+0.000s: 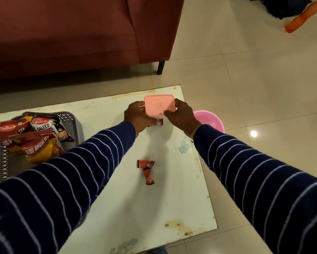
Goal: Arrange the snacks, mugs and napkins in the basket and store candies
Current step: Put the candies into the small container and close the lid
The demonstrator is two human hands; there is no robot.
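A small box with a pink lid stands near the far right end of the white table. My left hand grips its left side and my right hand holds its right side, thumb on the lid. A red candy wrapper peeks out just below the box. Two more red candies lie mid-table, apart from both hands. At the left, a grey perforated basket holds several snack packets. No mugs or napkins are in view.
A dark red sofa stands beyond the table. A pink plastic tub sits on the tiled floor just past the table's right edge. An orange object lies on the floor at top right.
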